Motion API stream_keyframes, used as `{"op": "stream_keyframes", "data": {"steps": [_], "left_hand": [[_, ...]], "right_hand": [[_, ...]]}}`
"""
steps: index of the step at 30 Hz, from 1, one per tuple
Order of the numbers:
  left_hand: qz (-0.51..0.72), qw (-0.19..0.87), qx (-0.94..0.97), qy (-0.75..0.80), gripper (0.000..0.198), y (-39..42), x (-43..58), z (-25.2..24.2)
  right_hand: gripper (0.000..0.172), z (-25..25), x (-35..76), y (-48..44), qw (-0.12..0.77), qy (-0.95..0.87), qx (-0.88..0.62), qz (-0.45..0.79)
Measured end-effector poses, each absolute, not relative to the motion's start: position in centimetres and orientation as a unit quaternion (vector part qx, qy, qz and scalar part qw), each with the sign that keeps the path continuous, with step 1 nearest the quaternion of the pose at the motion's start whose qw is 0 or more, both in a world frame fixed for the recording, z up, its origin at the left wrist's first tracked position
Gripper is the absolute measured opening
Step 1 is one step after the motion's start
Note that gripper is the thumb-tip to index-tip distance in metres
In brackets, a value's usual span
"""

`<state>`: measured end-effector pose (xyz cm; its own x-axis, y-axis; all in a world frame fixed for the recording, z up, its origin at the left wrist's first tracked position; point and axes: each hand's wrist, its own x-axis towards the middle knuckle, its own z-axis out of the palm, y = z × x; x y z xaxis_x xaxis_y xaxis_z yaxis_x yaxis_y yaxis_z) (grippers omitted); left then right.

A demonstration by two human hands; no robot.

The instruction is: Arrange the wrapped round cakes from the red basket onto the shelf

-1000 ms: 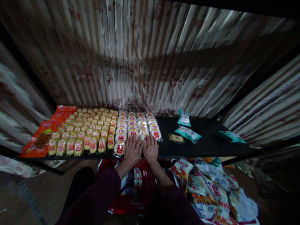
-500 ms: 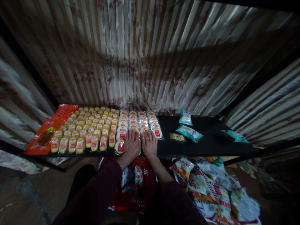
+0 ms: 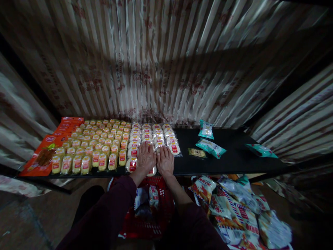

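Note:
Both hands lie over the front of several rows of round white packaged cakes (image 3: 133, 151) with red and yellow labels. My left hand (image 3: 146, 158) rests flat with fingers stretched out, covering part of the second row. Beside it, my right hand (image 3: 165, 160) lies on the front of the third row, also with extended fingers. A white cake packet (image 3: 152, 171) peeks out under my left hand at the shelf's front edge. The rightmost row's front packet (image 3: 174, 148) sits just past my right fingertips. Left of the white cakes stand rows of small yellow packaged cakes (image 3: 103, 161).
Orange snack bags (image 3: 44, 156) overlap at the left end of the black shelf (image 3: 230, 165). Teal packets (image 3: 211, 147) and a small yellowish packet (image 3: 197, 152) lie on its right part. Below are a red basket (image 3: 130, 220) and a heap of snack bags (image 3: 234, 208). A striped curtain (image 3: 156, 69) hangs behind.
The view has shifted slightly, with the left end of the shelf lower and further left. Both hands stay on the white cakes, almost unmoved.

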<state>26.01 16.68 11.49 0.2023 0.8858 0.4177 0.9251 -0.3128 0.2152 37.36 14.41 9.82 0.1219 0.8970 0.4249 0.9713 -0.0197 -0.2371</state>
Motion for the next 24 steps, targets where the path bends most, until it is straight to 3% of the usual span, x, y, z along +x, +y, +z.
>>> {"op": "stream_keyframes", "data": {"steps": [11, 24], "left_hand": [[-0.233, 0.040, -0.778, -0.583, 0.044, 16.8, 26.1, 11.7], [-0.233, 0.061, -0.790, -0.564, 0.046, 17.0, 26.2, 11.1]], "right_hand": [[0.048, 10.4, 37.6, 16.0, 0.223, -0.668, -0.707, -0.065], [0.045, 10.5, 37.8, 17.2, 0.263, -0.654, -0.705, -0.074]]}}
